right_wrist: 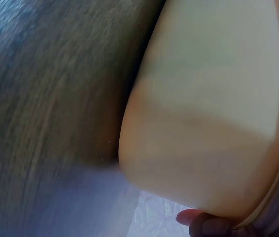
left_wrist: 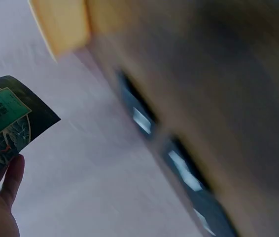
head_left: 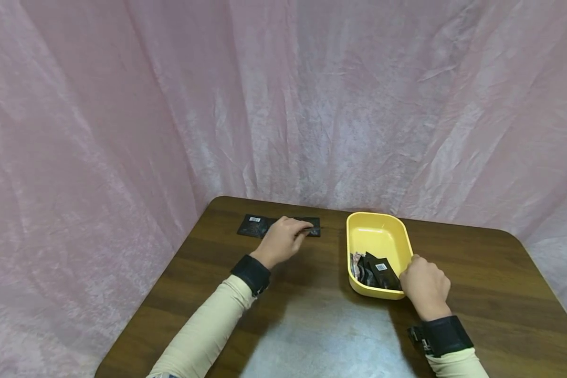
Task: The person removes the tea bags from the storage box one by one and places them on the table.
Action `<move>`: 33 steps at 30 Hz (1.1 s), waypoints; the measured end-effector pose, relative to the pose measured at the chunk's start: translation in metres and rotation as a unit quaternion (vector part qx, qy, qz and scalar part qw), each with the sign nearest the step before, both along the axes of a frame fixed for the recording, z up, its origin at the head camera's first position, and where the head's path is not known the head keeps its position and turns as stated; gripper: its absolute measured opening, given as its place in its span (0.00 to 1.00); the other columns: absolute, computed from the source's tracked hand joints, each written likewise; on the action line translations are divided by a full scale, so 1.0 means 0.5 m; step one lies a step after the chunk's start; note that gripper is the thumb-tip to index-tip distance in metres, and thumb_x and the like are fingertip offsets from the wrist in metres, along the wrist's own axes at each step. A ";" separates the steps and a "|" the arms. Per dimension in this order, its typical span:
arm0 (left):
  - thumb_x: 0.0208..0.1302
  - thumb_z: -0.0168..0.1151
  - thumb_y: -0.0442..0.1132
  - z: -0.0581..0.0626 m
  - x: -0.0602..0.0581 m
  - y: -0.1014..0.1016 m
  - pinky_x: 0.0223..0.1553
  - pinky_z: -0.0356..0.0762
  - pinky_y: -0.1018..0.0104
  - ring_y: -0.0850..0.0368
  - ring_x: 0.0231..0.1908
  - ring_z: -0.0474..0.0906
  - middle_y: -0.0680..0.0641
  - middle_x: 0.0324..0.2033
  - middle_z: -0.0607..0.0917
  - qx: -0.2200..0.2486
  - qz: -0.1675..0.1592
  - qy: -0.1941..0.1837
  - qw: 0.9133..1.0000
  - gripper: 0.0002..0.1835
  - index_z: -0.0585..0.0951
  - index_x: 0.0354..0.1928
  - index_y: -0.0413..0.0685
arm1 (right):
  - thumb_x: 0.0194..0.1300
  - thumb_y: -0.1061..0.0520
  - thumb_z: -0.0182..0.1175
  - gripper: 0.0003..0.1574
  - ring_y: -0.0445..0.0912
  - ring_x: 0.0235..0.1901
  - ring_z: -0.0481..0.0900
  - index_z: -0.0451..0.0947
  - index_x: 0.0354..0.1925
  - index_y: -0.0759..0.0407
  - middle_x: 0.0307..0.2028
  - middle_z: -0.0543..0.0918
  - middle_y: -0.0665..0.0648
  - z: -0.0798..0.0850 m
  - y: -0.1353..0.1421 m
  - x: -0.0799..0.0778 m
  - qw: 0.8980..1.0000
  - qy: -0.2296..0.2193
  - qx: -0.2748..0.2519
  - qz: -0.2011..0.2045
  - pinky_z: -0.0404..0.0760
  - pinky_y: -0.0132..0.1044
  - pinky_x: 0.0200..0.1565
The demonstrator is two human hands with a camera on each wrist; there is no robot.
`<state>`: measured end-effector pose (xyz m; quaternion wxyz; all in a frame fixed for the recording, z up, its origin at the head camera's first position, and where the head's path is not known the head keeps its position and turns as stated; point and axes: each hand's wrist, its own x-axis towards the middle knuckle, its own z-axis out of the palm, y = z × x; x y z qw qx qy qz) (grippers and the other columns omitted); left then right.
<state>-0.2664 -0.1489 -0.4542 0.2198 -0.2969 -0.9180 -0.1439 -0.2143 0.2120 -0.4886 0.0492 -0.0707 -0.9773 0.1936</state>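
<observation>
My left hand [head_left: 280, 240] pinches a dark sachet [left_wrist: 36, 116] with a green label between thumb and fingers, raised over the table's far side. In the head view only the sachet's thin edge shows past the fingertips. Beneath and beside that hand lie black sachets [head_left: 251, 227], one with a small white label, partly hidden by the hand. At the right, my right hand [head_left: 426, 283] grips the near right rim of a yellow plastic tub [head_left: 378, 240]. Several black sachets [head_left: 381, 274] and a pinkish one [head_left: 356, 265] are bunched at the tub's near end.
The brown wooden table [head_left: 482, 283] has rounded far corners, and light glares off its near middle. A pink velvety curtain [head_left: 312, 105] hangs right behind the far edge. The tub stands near that edge, right of the sachets on the table.
</observation>
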 end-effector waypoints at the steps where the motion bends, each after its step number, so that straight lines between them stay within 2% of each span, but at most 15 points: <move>1: 0.75 0.67 0.41 -0.006 -0.004 -0.025 0.53 0.85 0.56 0.54 0.46 0.91 0.51 0.46 0.94 0.010 0.013 -0.011 1.000 0.12 0.89 0.56 0.50 | 0.67 0.60 0.52 0.15 0.69 0.28 0.82 0.80 0.41 0.71 0.31 0.84 0.75 0.000 0.000 0.000 1.000 -0.002 0.000 0.000 0.73 0.57 0.25; 4: 0.77 0.65 0.43 -0.019 -0.010 -0.099 0.57 0.85 0.53 0.51 0.47 0.91 0.48 0.47 0.94 0.031 0.053 -0.044 0.997 0.13 0.89 0.56 0.48 | 0.67 0.60 0.52 0.15 0.69 0.28 0.82 0.80 0.41 0.71 0.31 0.84 0.75 0.002 0.000 0.001 1.000 -0.005 0.001 -0.002 0.74 0.57 0.25; 6: 0.78 0.64 0.44 -0.028 -0.012 -0.148 0.58 0.85 0.50 0.49 0.47 0.91 0.46 0.48 0.94 0.042 0.077 -0.048 0.995 0.14 0.89 0.56 0.47 | 0.67 0.60 0.52 0.15 0.68 0.28 0.82 0.80 0.42 0.71 0.30 0.84 0.74 0.002 0.001 0.002 1.000 -0.006 0.001 -0.002 0.73 0.57 0.25; 11: 0.76 0.65 0.39 -0.034 -0.014 -0.256 0.58 0.83 0.44 0.42 0.50 0.90 0.42 0.49 0.93 0.062 0.122 -0.023 0.990 0.13 0.90 0.55 0.41 | 0.67 0.60 0.53 0.15 0.67 0.27 0.82 0.80 0.42 0.71 0.28 0.84 0.72 0.002 0.001 0.004 1.000 -0.005 0.000 0.000 0.73 0.55 0.24; 13: 0.76 0.65 0.37 -0.033 -0.016 -0.292 0.58 0.82 0.43 0.41 0.51 0.88 0.41 0.49 0.93 0.066 0.140 -0.013 0.988 0.13 0.89 0.55 0.40 | 0.67 0.60 0.53 0.15 0.66 0.26 0.81 0.80 0.42 0.72 0.28 0.83 0.72 0.002 0.001 0.004 1.000 -0.004 0.000 0.000 0.72 0.55 0.23; 17: 0.75 0.64 0.33 -0.035 -0.022 -0.351 0.59 0.82 0.44 0.38 0.52 0.86 0.38 0.50 0.92 0.068 0.172 -0.016 0.983 0.13 0.89 0.56 0.38 | 0.68 0.60 0.53 0.15 0.65 0.26 0.81 0.80 0.42 0.71 0.28 0.83 0.71 0.002 0.002 0.003 1.000 -0.006 0.001 0.000 0.72 0.54 0.23; 23: 0.70 0.65 0.25 -0.061 -0.045 -0.393 0.54 0.85 0.45 0.36 0.50 0.85 0.35 0.47 0.88 0.029 0.198 -0.026 0.979 0.13 0.89 0.53 0.35 | 0.66 0.60 0.55 0.14 0.67 0.27 0.82 0.80 0.42 0.70 0.29 0.84 0.72 -0.002 0.002 0.003 1.000 -0.004 0.003 0.000 0.73 0.55 0.24; 28: 0.68 0.64 0.24 -0.069 -0.058 -0.392 0.54 0.86 0.43 0.34 0.50 0.87 0.35 0.47 0.90 -0.002 0.214 -0.054 0.975 0.14 0.89 0.53 0.36 | 0.67 0.59 0.55 0.14 0.65 0.27 0.81 0.80 0.43 0.70 0.28 0.83 0.70 -0.003 0.002 0.004 1.000 -0.007 0.002 -0.004 0.72 0.54 0.24; 33: 0.71 0.62 0.26 -0.076 -0.071 -0.389 0.52 0.87 0.41 0.34 0.50 0.89 0.36 0.49 0.92 -0.020 0.242 -0.097 0.965 0.14 0.90 0.54 0.41 | 0.67 0.59 0.54 0.14 0.66 0.27 0.81 0.80 0.42 0.69 0.29 0.84 0.71 -0.001 0.002 0.003 1.000 -0.003 0.003 -0.005 0.72 0.54 0.25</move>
